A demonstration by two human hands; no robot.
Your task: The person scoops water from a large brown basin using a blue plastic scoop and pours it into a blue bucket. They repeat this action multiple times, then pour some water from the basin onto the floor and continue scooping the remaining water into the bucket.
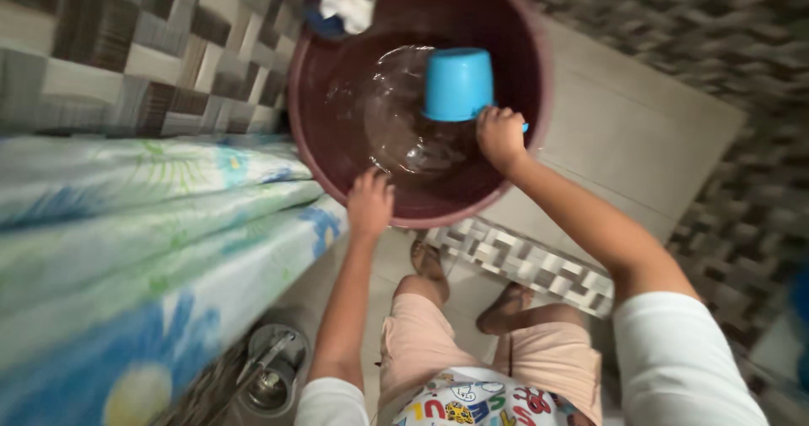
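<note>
**Scooping water from the tub**

Over the big round maroon plastic tub, half full of rippling water, the right hand is closed around the handle of a small blue plastic dipper, held tilted above the surface. The left hand grips the tub's near rim. Judging by this, scooping is under way; next, the dipper needs a steady, level lift.

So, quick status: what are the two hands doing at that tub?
Right hand grips blue plastic mug, upended. Left hand on rim of maroon round plastic tub. Water inside. Nothing in the way.
</note>
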